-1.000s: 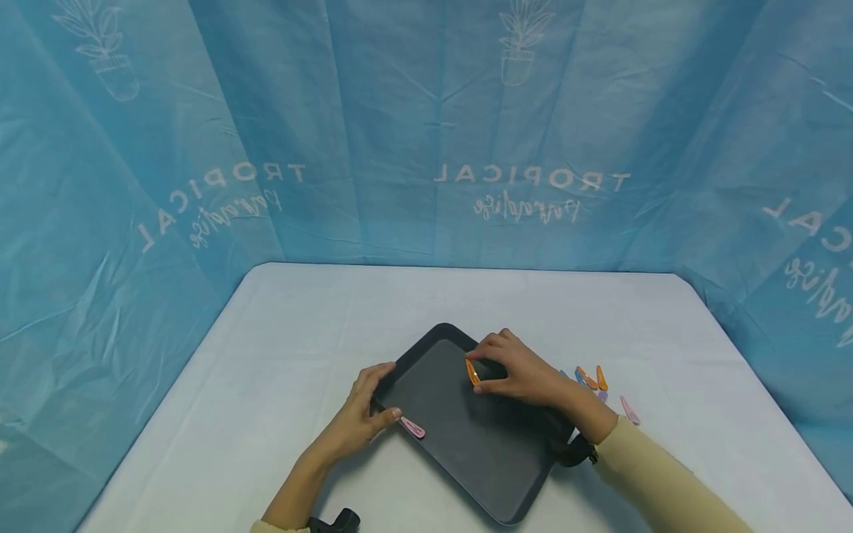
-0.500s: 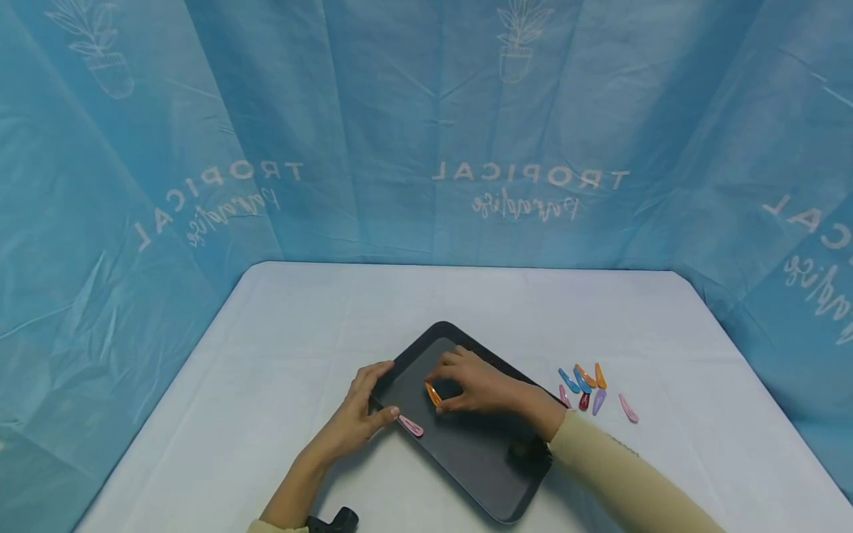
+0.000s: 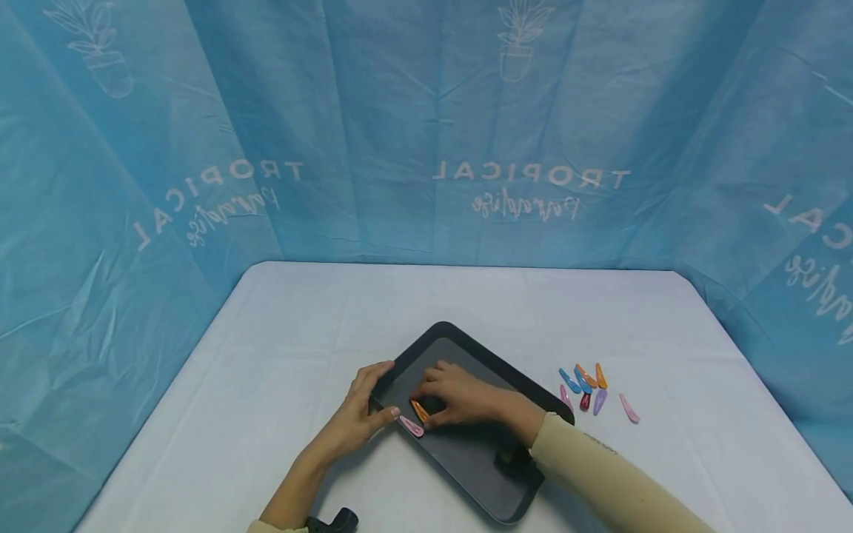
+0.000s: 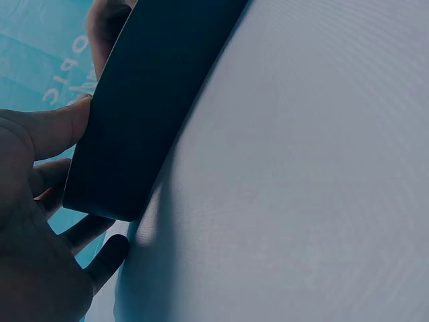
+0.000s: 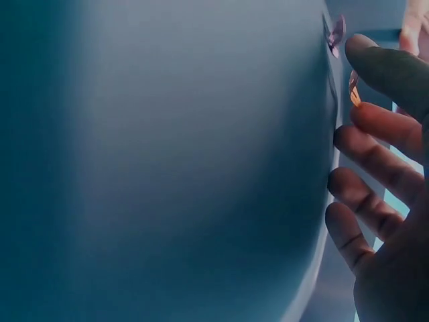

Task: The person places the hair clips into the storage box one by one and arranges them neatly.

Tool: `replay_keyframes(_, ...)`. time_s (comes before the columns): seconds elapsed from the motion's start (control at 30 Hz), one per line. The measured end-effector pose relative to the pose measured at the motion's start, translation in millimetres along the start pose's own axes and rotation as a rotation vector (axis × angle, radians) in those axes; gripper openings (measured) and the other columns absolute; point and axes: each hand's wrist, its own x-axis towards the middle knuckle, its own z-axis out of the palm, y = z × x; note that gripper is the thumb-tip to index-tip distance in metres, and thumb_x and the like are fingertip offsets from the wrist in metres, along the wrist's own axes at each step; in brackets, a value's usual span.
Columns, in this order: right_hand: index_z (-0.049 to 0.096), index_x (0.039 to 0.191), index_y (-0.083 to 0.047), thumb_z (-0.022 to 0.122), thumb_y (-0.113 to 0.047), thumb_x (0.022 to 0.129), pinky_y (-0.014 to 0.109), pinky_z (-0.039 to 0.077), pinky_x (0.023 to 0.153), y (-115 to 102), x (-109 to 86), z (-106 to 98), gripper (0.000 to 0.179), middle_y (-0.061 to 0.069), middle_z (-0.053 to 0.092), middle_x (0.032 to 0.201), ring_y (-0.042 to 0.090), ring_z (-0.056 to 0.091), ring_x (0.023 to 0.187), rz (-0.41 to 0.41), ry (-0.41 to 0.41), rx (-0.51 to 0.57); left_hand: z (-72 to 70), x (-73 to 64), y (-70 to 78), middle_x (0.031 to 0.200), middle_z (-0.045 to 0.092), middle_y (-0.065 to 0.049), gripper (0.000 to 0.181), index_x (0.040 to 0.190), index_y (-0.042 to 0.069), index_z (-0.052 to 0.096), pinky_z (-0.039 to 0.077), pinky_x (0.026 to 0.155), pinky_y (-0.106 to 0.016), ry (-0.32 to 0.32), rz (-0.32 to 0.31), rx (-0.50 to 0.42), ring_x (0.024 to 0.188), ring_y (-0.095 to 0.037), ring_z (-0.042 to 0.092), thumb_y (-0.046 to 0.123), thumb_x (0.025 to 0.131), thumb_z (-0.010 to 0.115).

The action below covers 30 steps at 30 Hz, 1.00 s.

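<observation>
Beige fabric sleeves (image 3: 606,474) reach in, the hands apart. The left hand (image 3: 360,414) grips a dark grey tray (image 3: 460,459) at one corner. By that thumb, a pink snap hair clip (image 3: 411,426) sits at the near rim. The right hand (image 3: 460,396) pinches an orange snap clip (image 3: 420,411) just beyond it, inside the tray. Multicoloured clips (image 3: 583,380) lie to the right on white cloth (image 3: 320,311), before a blue "TROPICAL Paradise" curtain (image 3: 393,133).
</observation>
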Motion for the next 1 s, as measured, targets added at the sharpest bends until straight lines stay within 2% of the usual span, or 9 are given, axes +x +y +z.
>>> replay_keyframes(0.27,0.062,0.123,-0.025,0.071,-0.042,0.081,0.027,0.041,0.087,-3.2,1.8,2.3,0.046,-0.006,0.057,0.113,0.008,0.044,0.099,-0.005,-0.006,-0.018,-0.8,-0.2,0.8,0.149,0.027,-0.013,0.070,0.146,0.013,0.031,0.026,0.107,-0.063,-0.002,0.006,-0.005,0.141,-0.037,0.022,0.015,0.086,0.068)
replay_keyframes(0.6,0.062,0.123,-0.030,0.070,-0.048,0.080,0.028,0.040,0.086,-3.3,2.7,6.7,0.048,-0.004,0.054,0.114,0.010,0.042,0.099,-0.029,-0.008,-0.101,0.0,-0.2,-0.8,0.150,0.025,-0.014,0.070,0.147,0.012,0.029,0.024,0.106,-0.066,-0.015,0.005,-0.007,0.141,-0.040,0.020,0.018,0.088,0.066)
replay_keyframes(0.8,0.060,0.125,-0.032,0.070,-0.048,0.080,0.029,0.040,0.087,-3.9,1.9,6.4,0.049,-0.004,0.054,0.115,0.010,0.041,0.099,-0.019,-0.021,-0.094,0.3,-0.2,0.1,0.149,0.025,-0.014,0.070,0.147,0.012,0.029,0.023,0.107,-0.066,-0.013,-0.002,-0.011,0.141,-0.040,0.019,0.018,0.087,0.066)
replay_keyframes(1.0,0.060,0.127,-0.028,0.071,-0.047,0.079,0.028,0.040,0.087,-2.8,0.7,5.6,0.053,-0.003,0.053,0.115,0.010,0.041,0.098,-0.021,-0.012,-0.061,0.1,0.6,1.8,0.149,0.026,-0.014,0.070,0.146,0.012,0.031,0.022,0.108,-0.066,-0.007,-0.010,-0.007,0.141,-0.039,0.020,0.017,0.086,0.067)
